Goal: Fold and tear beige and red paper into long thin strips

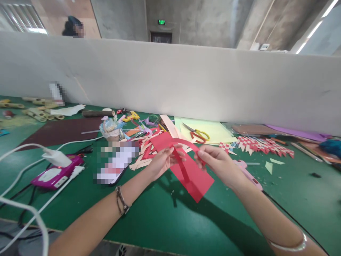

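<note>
A narrow red paper strip (185,141) arches between my two hands above the table. My left hand (165,160) is closed on one part of it, thumb against fingers, and a length of strip hangs down below. My right hand (213,159) pinches the other part between thumb and fingers. Beneath and behind them is a wider red paper sheet (198,183), lying slantwise. To its left spreads a heap of red and pale pink paper strips (146,151). Scissors with yellow and red handles (197,134) lie open on pale green paper (221,131) behind my hands.
A purple power strip (57,174) with white cables and a phone (118,165) are at the left. At the right lie a pink glue gun (249,174) and red-and-white woven paper pieces (263,145). A white partition (170,78) stands behind the green table (149,217).
</note>
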Demonstrator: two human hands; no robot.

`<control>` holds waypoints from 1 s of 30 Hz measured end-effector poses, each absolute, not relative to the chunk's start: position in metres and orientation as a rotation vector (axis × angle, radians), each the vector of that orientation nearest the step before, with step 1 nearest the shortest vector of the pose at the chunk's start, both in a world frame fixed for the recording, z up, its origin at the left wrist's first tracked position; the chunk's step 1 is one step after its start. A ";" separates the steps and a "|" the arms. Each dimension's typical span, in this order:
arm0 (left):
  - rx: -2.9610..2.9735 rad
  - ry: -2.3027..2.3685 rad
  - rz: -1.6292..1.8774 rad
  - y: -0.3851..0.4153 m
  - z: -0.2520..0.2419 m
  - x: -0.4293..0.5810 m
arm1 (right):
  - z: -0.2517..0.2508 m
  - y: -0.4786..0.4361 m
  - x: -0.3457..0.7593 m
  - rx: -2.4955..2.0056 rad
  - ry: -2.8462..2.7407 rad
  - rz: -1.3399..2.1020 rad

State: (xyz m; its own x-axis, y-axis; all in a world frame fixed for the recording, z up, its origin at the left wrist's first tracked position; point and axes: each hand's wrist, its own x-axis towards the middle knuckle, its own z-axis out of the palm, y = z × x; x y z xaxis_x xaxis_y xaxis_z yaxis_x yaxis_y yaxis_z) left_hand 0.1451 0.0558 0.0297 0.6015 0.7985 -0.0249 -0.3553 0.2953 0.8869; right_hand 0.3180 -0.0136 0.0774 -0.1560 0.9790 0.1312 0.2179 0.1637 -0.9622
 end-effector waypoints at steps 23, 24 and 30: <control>0.304 0.498 1.091 0.060 0.039 0.144 | 0.028 0.003 0.305 -1.279 -1.748 0.718; 0.338 0.523 1.109 0.061 0.038 0.143 | 0.029 0.003 0.310 -1.277 -1.831 0.773; 0.670 0.673 1.025 0.062 0.034 0.140 | 0.045 0.010 0.327 -1.192 -1.847 0.886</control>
State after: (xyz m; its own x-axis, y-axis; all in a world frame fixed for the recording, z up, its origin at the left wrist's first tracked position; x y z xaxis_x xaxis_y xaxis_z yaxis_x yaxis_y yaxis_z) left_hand 0.1405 0.0618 0.0343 0.3631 0.9135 -0.1834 -0.5313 0.3647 0.7647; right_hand 0.3268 0.0095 0.0447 -0.2825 0.9335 0.2208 0.4119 0.3259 -0.8510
